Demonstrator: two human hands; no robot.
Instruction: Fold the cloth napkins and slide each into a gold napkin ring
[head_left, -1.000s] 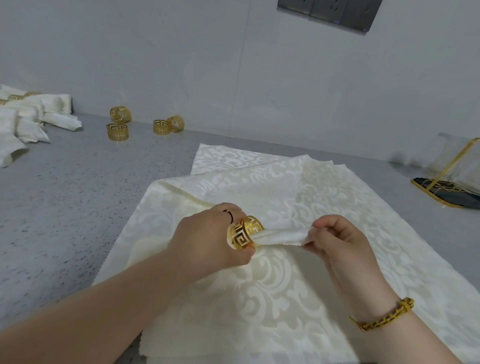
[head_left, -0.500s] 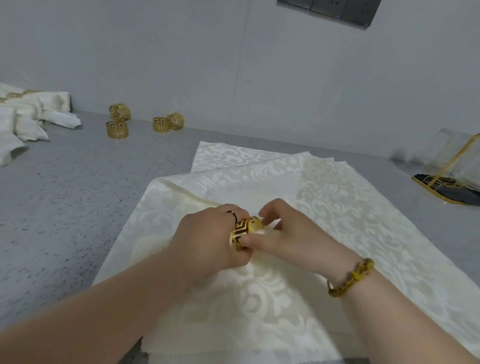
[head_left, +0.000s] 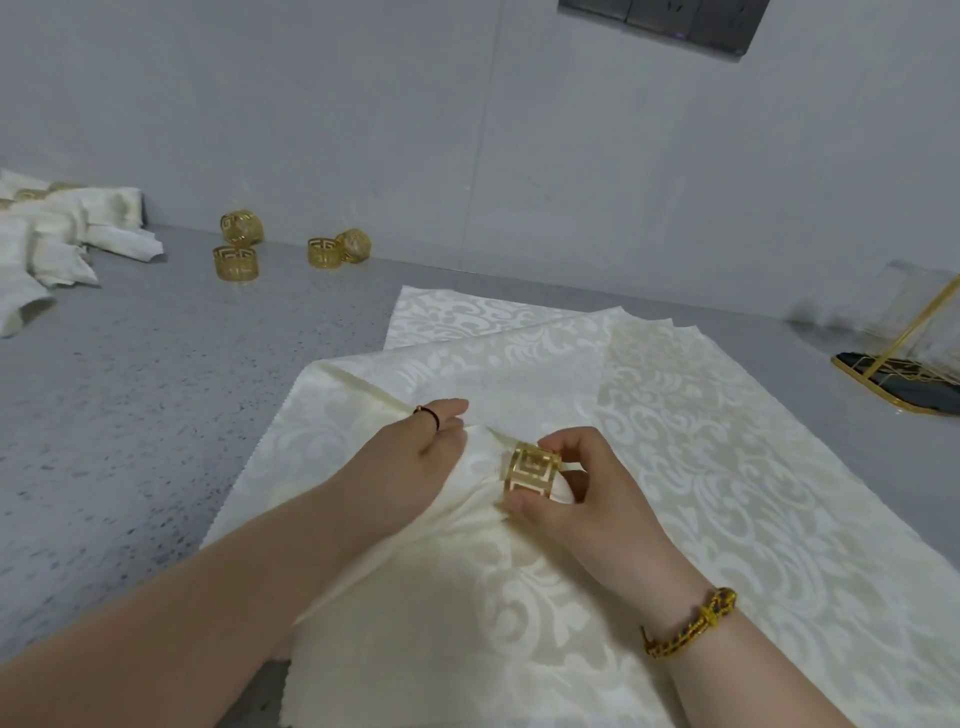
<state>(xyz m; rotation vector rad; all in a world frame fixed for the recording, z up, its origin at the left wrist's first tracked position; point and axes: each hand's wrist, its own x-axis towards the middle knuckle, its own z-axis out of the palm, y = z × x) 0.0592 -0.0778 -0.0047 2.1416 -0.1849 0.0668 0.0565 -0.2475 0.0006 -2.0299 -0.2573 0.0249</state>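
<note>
At the centre, the gold napkin ring (head_left: 531, 470) sits around the gathered napkin (head_left: 467, 499), whose short end pokes out on the ring's 3 o'clock side. The right hand (head_left: 587, 509) pinches the ring between thumb and fingers. The left hand (head_left: 410, 462), at the ring's 9 o'clock, grasps the bunched cloth. Underneath lies a stack of flat napkins (head_left: 701, 415). Four spare rings (head_left: 236, 262) lie toward 11 o'clock on the grey table (head_left: 130, 389).

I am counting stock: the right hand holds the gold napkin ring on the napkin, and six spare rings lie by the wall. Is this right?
Not six: the head view shows four spare rings by the wall. The rest is right.
</note>
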